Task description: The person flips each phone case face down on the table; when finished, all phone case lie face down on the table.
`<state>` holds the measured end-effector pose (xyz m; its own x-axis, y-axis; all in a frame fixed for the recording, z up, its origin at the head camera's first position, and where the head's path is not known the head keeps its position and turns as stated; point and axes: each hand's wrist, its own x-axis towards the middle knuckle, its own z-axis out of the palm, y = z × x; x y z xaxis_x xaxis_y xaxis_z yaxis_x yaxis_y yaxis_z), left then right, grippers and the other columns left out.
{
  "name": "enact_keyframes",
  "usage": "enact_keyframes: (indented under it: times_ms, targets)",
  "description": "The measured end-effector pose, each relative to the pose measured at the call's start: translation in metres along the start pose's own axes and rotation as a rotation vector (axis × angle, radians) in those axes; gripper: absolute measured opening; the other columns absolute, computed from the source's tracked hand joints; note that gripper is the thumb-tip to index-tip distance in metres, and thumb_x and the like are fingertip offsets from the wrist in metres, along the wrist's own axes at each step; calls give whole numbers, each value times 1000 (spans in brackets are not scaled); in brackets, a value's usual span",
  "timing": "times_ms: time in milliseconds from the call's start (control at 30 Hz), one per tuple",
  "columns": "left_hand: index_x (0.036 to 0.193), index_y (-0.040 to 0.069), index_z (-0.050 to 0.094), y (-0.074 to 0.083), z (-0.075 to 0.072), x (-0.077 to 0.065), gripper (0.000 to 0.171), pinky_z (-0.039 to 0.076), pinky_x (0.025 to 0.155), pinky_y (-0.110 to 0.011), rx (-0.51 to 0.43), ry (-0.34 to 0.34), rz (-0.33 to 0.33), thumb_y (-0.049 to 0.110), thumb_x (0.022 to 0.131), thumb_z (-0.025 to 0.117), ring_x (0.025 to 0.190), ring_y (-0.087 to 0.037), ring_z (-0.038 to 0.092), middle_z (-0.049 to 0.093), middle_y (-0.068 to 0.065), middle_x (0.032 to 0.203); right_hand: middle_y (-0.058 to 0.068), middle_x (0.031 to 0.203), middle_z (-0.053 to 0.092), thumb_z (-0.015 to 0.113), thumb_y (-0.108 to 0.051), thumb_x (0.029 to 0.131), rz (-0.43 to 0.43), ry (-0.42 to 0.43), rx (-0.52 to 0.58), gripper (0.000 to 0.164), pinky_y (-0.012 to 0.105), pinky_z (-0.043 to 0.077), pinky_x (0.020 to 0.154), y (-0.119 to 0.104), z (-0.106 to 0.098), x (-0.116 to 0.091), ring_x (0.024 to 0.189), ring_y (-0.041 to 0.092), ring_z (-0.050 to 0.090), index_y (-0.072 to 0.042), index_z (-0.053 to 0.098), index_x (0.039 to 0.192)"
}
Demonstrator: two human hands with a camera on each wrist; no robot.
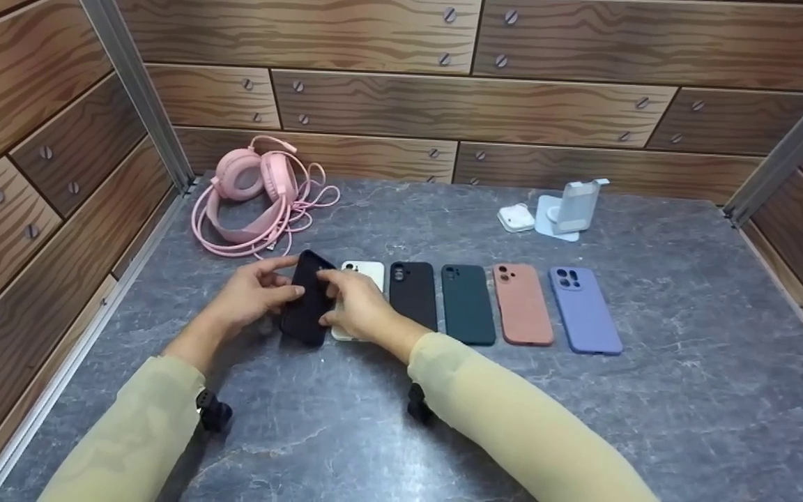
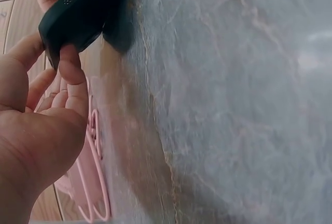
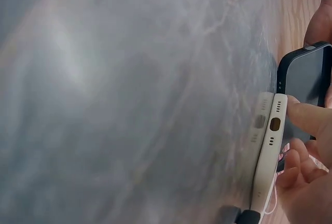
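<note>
A dark phone case (image 1: 306,310) is tilted up off the table at the left end of a row of cases. Its inner side faces me, and the left wrist view shows skin through the port cutout at its end. My left hand (image 1: 248,296) pinches its left edge between thumb and fingers. At its right edge my right hand (image 1: 363,303) grips it, the index finger near the top and the thumb lower down. Beneath that hand lies a white phone case (image 3: 270,151), partly hidden. A black phone case (image 1: 413,289) comes after it, partly behind my right wrist.
Further right lie a dark green case (image 1: 468,307), a pink case (image 1: 523,307) and a purple case (image 1: 588,314). Pink headphones (image 1: 241,181) with a coiled cable sit at the back left. A small white case (image 1: 516,218) and a folding stand (image 1: 576,209) stand at the back right.
</note>
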<state>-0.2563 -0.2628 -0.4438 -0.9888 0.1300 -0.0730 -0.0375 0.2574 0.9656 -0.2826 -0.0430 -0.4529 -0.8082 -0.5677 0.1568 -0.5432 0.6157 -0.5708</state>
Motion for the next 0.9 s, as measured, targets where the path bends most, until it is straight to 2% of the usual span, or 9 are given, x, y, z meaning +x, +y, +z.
enact_keyframes:
  times_ms: [133,267,533,767,900]
  targets:
    - [157,-2,47,1,-1,-2,66,62,76,-32,-51,-44,6,3,97,74,88,-20,73,72,-17,109,5,104,75,91,-4,81,28,-18,106,73,28,54,88,0,-2,1,91,18,67,-2,60,147]
    - [159,-4,43,3,-4,-3,68,62,81,-33,-87,-82,6,1,98,72,94,-21,74,69,-26,123,8,107,79,84,2,86,74,-68,242,68,23,55,85,1,-7,2,98,19,73,0,58,149]
    - [162,-6,34,6,-11,-5,73,61,84,-34,-120,-165,-5,2,99,71,105,-20,71,58,-33,141,23,118,75,69,1,99,168,-175,641,58,26,56,94,1,-19,5,115,28,72,9,48,153]
    - [162,-3,36,8,-8,-5,75,59,83,-35,-121,-198,-24,3,98,74,104,-20,71,55,-30,147,25,123,73,67,-6,103,335,-205,974,71,28,56,75,3,-26,6,115,36,72,-3,33,166]
    - [162,-2,37,9,-5,-4,75,59,84,-37,-110,-225,-16,4,97,74,104,-20,69,54,-28,149,30,125,70,64,-7,106,394,-211,1131,73,33,60,79,6,-28,5,109,37,73,-8,26,169]
